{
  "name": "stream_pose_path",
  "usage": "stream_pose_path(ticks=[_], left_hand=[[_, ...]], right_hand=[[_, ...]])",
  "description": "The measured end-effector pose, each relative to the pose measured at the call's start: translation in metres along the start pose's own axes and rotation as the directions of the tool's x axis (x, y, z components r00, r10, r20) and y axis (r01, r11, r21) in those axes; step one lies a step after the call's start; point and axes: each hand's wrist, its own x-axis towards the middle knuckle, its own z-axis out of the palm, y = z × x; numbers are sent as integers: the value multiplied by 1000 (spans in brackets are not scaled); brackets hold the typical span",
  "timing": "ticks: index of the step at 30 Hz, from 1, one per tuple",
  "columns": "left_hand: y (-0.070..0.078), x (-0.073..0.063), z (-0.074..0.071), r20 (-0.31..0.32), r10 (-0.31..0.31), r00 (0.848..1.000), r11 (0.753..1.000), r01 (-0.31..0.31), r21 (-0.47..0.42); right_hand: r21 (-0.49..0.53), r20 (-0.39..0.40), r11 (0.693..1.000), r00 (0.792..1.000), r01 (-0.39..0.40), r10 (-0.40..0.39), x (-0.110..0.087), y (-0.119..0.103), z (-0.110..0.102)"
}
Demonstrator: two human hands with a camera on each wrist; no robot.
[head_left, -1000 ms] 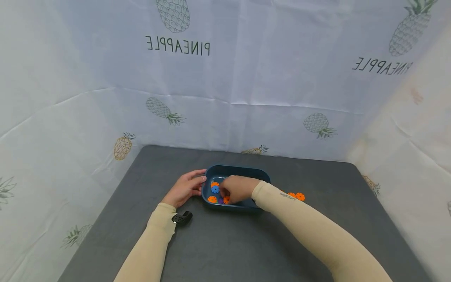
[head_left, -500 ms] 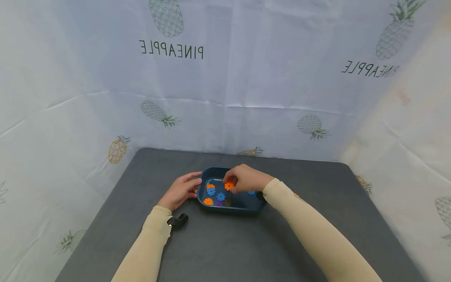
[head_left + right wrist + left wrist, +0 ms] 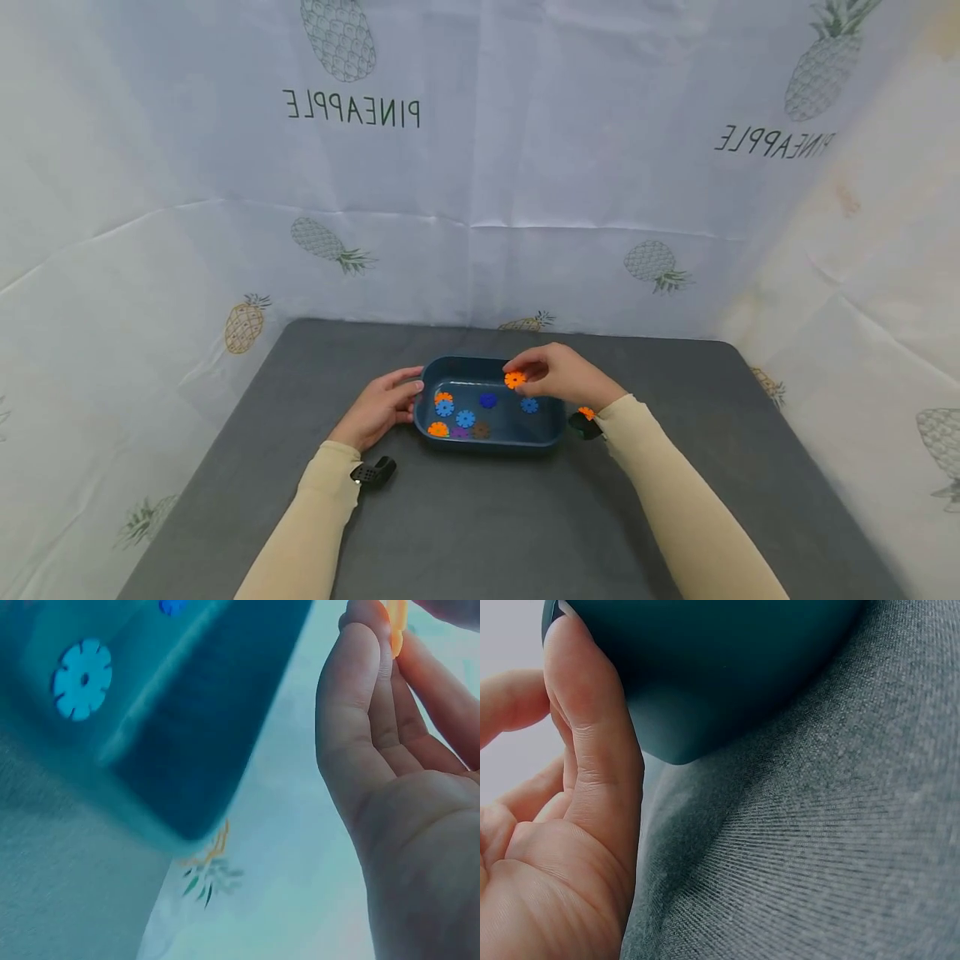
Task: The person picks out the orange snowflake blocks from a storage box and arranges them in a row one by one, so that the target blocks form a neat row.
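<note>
A dark blue tray (image 3: 495,443) stands on the grey table, holding several notched plastic discs. My left hand (image 3: 378,408) touches its left end. In the left wrist view the thumb (image 3: 592,712) lies against the rim, with the other fingers behind it, loosely bent. My right hand (image 3: 566,372) pinches an orange notched disc (image 3: 515,380) between thumb and fingertips, over the tray's back right part. In the right wrist view only the disc's edge (image 3: 397,630) shows. A blue disc (image 3: 529,405) lies in the tray below this hand, a darker blue disc (image 3: 488,400) near the middle.
At the tray's left end lie orange and blue discs, with a purple disc (image 3: 460,432) and a brown disc (image 3: 481,430) near the front wall. Another orange disc (image 3: 587,412) shows beyond the tray's right end, beside my right sleeve. A pineapple-print cloth (image 3: 450,167) hangs behind the table.
My right hand has risen from the tray's left part with the orange disc and moved right. More discs in the tray now show. My left hand stays at the tray's left end.
</note>
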Motion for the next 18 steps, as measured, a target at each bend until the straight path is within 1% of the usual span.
stream_pose_path(ticks=[4,8,14,18], left_hand=[[-1,0,1,1,-3,1000,1000,3,3],[0,0,2,1,0,1000,1000,0,11],[-1,1,4,-1,-7,1000,1000,7,8],[0,0,5,-12,-16,1000,1000,16,9]], right_hand=[[8,-70,1000,998,-7,8,-16,13,-5],[12,-152,1000,988,-21,22,-33,27,-11],[11,-273,997,959,-71,71,-63,58,-20],[4,-318,992,940,-127,122,-78,83,-26]])
